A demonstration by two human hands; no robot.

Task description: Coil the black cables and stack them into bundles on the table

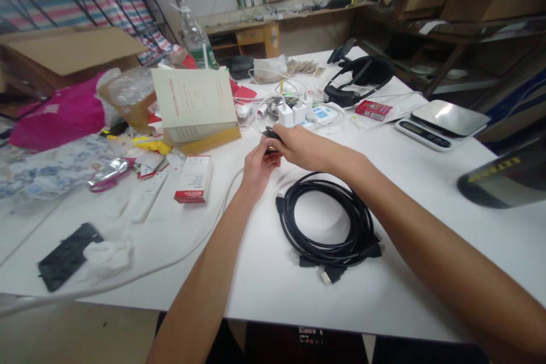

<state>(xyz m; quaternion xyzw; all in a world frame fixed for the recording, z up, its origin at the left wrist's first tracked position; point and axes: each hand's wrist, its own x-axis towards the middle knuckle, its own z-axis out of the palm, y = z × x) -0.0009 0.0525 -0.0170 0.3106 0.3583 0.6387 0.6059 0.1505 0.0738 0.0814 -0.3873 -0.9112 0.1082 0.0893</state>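
Both hands meet over the middle of the white table, closed around a small black bundle [272, 133] that looks like looped cable. My left hand [259, 164] grips it from the left and below, with fingers curled. From the right and above, my right hand [294, 142] closes on the same bundle, and its fingers hide much of it. Nearer to me, under the right forearm, a coil of black cable [294, 233] with HDMI-type plugs [335, 274] lies flat on the table [264, 273].
Left stand a red-and-white box [194, 179], an open cream carton [194, 99] and a black plastic piece [70, 256]. A white cable [170, 264] crosses the table's left side. Behind my hands are white plugs on a power strip [322, 115]; right, a scale [443, 124] and dark cylinder [507, 176].
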